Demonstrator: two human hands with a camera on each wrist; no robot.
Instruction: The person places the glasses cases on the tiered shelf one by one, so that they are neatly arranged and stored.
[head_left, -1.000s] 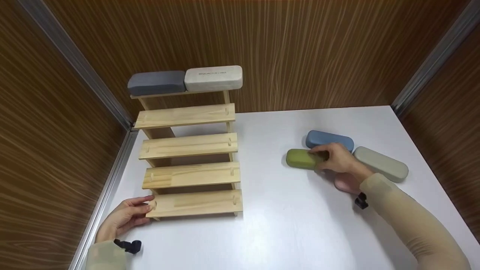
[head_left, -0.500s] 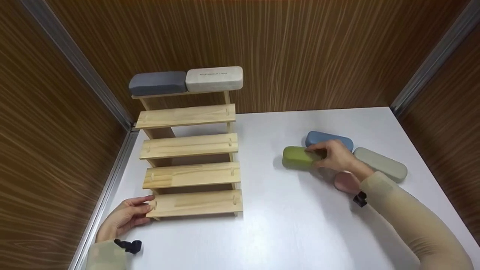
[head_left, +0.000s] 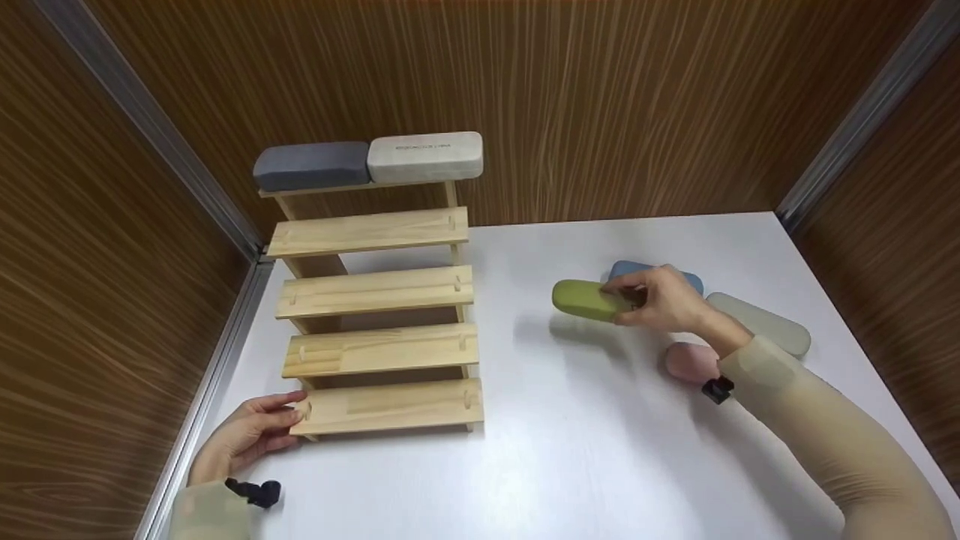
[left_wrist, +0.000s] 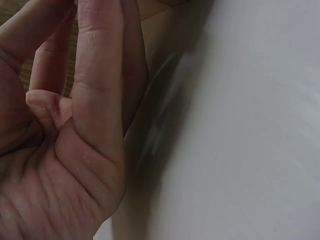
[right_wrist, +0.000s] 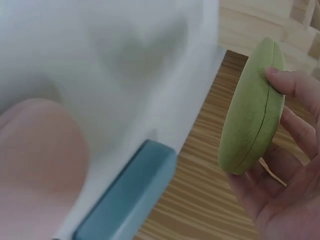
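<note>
My right hand [head_left: 667,304] grips a green glasses case [head_left: 589,300] by its right end, thumb and fingers on opposite sides. The case hangs over the white table, its shadow falling below it. In the right wrist view, a seam runs along the green case [right_wrist: 255,110]. At the lower left, my left hand [head_left: 247,435] holds the left end of the bottom board of a stepped wooden rack [head_left: 390,405]. My left fingers [left_wrist: 100,75] fill much of the left wrist view, their tips cut off at its top. A dark grey case [head_left: 313,165] and a whitish case [head_left: 426,157] sit side by side on the top tier.
Beyond my right hand lies a blue case [head_left: 686,279], partly covered by it. A pale grey-green case [head_left: 765,324] is to its right, and a pink case [head_left: 690,362] lies below my right wrist. Brown wood-grain panels [head_left: 570,112] enclose the table [head_left: 540,465].
My right hand has raised the green case off the table and carried it slightly left and away from me. The left hand stays at the rack's bottom board.
</note>
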